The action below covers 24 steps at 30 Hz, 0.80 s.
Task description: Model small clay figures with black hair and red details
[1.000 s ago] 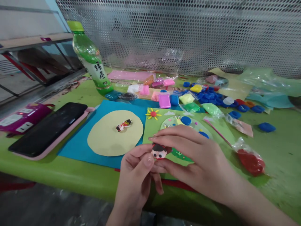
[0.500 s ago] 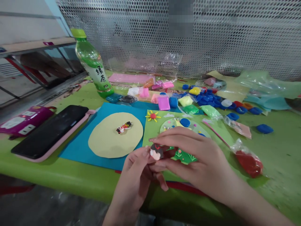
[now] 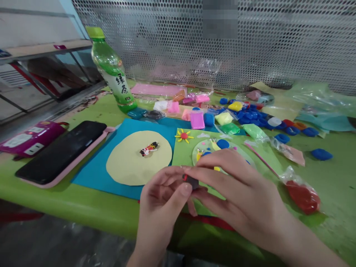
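My left hand [image 3: 161, 204] and my right hand [image 3: 239, 189] meet at the table's front edge and pinch a small clay figure head [image 3: 191, 181]; only its dark top shows between the fingertips. Behind my right hand lies a green card [image 3: 183, 154] with a clay sun [image 3: 183, 135] and a pale disc carrying small clay pieces. To the left a pale yellow paper circle [image 3: 130, 163] on a blue sheet [image 3: 94, 170] bears a small red, black and white clay figure [image 3: 148, 148].
A green tea bottle [image 3: 112, 72] stands at the back left. A black phone in a pink case [image 3: 62, 152] and a purple power strip [image 3: 30, 137] lie at the left. Several bagged clay lumps [image 3: 222, 118] and blue pieces [image 3: 321, 154] are scattered behind; a bag of red clay [image 3: 302, 194] lies right.
The clay head has been turned between my fingers: its pale face showed before, now only the dark top is visible. My left thumb has closed over it.
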Each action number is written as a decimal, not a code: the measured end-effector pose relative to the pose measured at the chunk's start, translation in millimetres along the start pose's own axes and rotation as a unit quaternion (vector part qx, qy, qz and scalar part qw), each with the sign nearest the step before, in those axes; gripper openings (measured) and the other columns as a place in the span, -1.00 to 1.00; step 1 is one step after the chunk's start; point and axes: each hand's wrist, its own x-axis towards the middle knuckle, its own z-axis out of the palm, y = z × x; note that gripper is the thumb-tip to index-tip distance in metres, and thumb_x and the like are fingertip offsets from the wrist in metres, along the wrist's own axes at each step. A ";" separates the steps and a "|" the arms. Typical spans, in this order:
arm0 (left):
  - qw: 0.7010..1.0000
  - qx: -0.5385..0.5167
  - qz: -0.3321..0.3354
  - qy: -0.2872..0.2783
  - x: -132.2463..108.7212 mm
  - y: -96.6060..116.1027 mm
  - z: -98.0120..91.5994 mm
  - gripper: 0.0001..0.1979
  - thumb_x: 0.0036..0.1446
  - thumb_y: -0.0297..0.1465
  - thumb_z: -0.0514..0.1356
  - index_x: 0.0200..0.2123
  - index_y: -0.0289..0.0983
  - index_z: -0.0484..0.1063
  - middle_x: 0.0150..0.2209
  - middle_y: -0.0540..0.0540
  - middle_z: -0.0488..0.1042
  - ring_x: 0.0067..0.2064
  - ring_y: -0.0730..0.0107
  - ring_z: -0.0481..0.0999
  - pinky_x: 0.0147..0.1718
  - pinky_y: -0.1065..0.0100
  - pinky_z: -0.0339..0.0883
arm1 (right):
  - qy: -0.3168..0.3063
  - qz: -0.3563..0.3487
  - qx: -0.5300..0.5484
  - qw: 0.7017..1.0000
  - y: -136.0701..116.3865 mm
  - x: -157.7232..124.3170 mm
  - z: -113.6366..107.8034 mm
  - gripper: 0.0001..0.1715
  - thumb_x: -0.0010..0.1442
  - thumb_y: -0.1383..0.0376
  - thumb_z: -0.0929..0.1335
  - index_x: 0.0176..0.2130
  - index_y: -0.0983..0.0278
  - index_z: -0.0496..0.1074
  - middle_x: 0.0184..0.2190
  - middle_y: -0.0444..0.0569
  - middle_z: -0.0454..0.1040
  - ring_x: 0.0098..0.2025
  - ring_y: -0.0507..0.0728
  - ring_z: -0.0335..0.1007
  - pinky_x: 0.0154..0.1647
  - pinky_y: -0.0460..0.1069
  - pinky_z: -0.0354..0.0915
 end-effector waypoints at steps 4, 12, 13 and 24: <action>0.999 -0.021 -0.019 0.013 -0.6 -1.9 2.6 -0.80 -0.15 -0.24 0.47 -0.39 -0.13 0.63 -0.47 0.03 0.61 -0.55 0.49 0.54 -0.60 0.57 0.46 | 0.014 0.036 0.047 0.998 -1.9 2.9 -2.4 -0.71 0.22 0.32 0.42 -0.04 0.32 0.47 -0.17 -0.03 0.52 -0.16 0.05 0.46 -0.13 -0.06 0.42; 0.999 -0.030 -0.045 -0.008 1.3 -3.9 -3.4 -0.82 -0.05 -0.22 0.42 -0.36 -0.15 0.64 -0.51 0.00 0.58 -0.61 0.51 0.47 -0.74 0.60 0.34 | 0.061 0.117 0.124 0.984 -5.0 4.9 3.6 -0.82 0.11 0.44 0.45 -0.22 0.30 0.58 -0.18 0.00 0.52 -0.19 0.02 0.53 -0.18 -0.20 0.50; 0.998 -0.028 -0.052 -0.010 0.9 -3.2 -3.7 -0.83 -0.03 -0.22 0.41 -0.36 -0.15 0.64 -0.50 0.00 0.58 -0.61 0.53 0.47 -0.73 0.61 0.34 | 0.062 0.126 0.126 0.982 -5.5 5.1 4.4 -0.83 0.10 0.44 0.45 -0.23 0.30 0.59 -0.18 0.00 0.53 -0.19 0.02 0.54 -0.21 -0.22 0.50; 0.987 -0.066 -0.107 -0.101 -0.9 -4.0 -18.3 -0.84 0.01 -0.26 0.39 -0.27 0.02 0.63 -0.43 0.04 0.65 -0.59 0.56 0.52 -0.63 0.63 0.44 | 0.012 0.121 0.079 0.989 -0.9 4.3 4.3 -0.78 0.24 0.34 0.37 -0.15 0.13 0.59 -0.06 -0.22 0.57 -0.13 -0.03 0.56 -0.08 -0.32 0.41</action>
